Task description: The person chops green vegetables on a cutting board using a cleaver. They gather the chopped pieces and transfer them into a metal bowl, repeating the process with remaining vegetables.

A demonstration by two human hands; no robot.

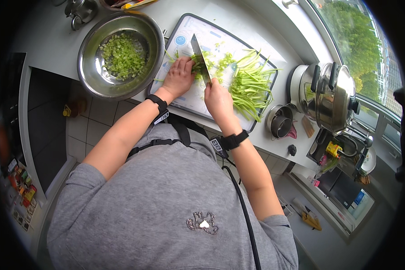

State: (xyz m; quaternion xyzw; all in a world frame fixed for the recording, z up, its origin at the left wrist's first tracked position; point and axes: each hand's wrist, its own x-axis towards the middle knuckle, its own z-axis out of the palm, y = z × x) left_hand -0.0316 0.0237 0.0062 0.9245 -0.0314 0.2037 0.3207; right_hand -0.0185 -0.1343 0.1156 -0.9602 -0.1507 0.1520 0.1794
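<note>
A grey shirt (166, 207) of soft, flecked cloth lies nearest, with a dark, beady outlined emblem (202, 223) round a small pale patch; a smooth black cord (245, 211) runs down beside it. Beyond, a flat white board (213, 36) with rounded corners and a dark rim rests on the pale, smooth counter (47, 42).

The left hand (179, 76) is on the board's left part, its fingers bent close together and clamped on thin green stalks (195, 67). The right hand (218, 96) is closed round the handle of a knife (200, 58), whose broad, flat metal blade stands just beside the left fingers. Each wrist wears a black band.

Small, pale green bits (223, 64) are strewn to the right of the blade. Further right lies a loose pile (248, 87) of long, slender stems, some jutting over the rim.

Left of the board, a round, shiny steel bowl (92, 67) holds a heap of finely chopped greens (123, 56). On the right, two dark-bottomed round metal cups (281, 126), one inside or against the other, stand near a bulging, polished pot (335, 99).
</note>
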